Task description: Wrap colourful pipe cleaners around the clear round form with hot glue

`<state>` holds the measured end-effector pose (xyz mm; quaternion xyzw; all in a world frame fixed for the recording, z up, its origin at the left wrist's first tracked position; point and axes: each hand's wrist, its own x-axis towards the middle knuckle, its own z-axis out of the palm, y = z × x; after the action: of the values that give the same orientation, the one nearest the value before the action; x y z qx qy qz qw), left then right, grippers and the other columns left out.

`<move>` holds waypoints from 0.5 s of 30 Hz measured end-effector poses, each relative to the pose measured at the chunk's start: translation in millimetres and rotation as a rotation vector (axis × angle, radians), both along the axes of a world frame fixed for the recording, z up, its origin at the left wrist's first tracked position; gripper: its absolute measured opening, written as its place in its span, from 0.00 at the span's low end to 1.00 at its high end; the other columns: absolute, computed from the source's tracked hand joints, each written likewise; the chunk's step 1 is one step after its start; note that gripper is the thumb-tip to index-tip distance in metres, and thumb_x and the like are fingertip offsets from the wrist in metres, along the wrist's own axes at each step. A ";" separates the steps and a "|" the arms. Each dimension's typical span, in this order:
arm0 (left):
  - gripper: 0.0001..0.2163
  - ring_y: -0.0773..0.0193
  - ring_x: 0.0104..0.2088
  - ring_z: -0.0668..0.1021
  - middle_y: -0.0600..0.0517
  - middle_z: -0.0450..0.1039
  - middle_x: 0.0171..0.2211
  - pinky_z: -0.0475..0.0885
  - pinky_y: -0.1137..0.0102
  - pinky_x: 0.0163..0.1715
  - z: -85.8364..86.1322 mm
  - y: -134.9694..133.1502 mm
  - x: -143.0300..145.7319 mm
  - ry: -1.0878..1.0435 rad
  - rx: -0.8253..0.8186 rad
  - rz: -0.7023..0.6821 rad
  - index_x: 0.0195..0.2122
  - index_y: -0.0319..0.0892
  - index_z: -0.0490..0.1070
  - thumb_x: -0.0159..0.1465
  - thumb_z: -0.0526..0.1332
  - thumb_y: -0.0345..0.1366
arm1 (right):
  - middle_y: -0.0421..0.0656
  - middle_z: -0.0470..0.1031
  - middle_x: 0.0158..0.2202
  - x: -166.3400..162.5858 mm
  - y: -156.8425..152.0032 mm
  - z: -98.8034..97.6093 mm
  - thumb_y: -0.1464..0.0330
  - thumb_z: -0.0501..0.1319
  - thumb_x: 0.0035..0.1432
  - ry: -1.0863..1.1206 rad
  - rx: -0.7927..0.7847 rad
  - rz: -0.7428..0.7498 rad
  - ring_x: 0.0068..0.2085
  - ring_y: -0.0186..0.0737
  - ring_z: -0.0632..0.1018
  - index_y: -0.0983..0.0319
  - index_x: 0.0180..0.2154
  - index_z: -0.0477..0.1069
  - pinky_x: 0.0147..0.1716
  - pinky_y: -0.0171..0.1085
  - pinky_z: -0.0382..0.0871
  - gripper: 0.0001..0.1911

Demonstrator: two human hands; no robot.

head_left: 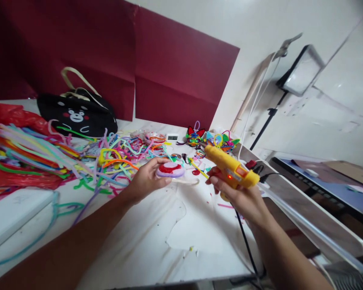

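My left hand [149, 179] grips a small rounded craft piece [170, 170] in purple, pink and red by its left side, above the white table. A pale strip sticks out beneath that piece toward the right. My right hand [234, 195] is wrapped round a yellow hot glue gun [230, 163] whose small red light is lit. Its nozzle points up and left, apart from the craft piece. From the gun's handle a black cord [245, 233] runs down over the table's edge.
Colourful pipe cleaners [42, 149] lie heaped at the left by a red plastic bag [12, 112]. Behind are a black bag [75, 114], a small digital clock [172, 137] and a cat-faced ornament [195, 137]. A white box [18, 213] sits front left; a lamp [302, 72] stands right.
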<state>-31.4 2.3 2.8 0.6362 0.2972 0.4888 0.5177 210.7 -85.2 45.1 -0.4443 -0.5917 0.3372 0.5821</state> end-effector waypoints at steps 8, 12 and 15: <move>0.28 0.47 0.51 0.78 0.41 0.77 0.48 0.72 0.57 0.53 -6.5 5.3 4.6 -0.057 0.087 0.149 0.45 0.40 0.68 0.47 0.75 0.43 | 0.44 0.78 0.37 -14.0 -11.3 -37.7 0.68 0.67 0.58 -0.341 0.066 0.067 0.36 0.46 0.77 0.53 0.41 0.77 0.34 0.43 0.70 0.08; 0.27 0.48 0.50 0.79 0.42 0.78 0.47 0.73 0.58 0.52 -11.6 6.7 5.6 -0.046 0.155 0.144 0.46 0.40 0.68 0.49 0.74 0.44 | 0.43 0.78 0.35 -13.1 -14.1 -46.0 0.71 0.68 0.57 -0.353 0.073 0.107 0.34 0.47 0.77 0.51 0.42 0.77 0.32 0.42 0.68 0.12; 0.27 0.48 0.51 0.79 0.42 0.78 0.48 0.73 0.59 0.52 -12.2 5.7 5.5 -0.024 0.183 0.138 0.47 0.40 0.68 0.49 0.74 0.44 | 0.43 0.78 0.34 -12.1 -17.8 -48.0 0.71 0.68 0.56 -0.346 0.075 0.094 0.32 0.47 0.77 0.50 0.44 0.76 0.31 0.43 0.67 0.14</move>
<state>-25.9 8.0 -9.4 0.6529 0.2883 0.5559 0.4260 198.6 -103.0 -3.0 -0.4455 -0.7153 0.2602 0.4714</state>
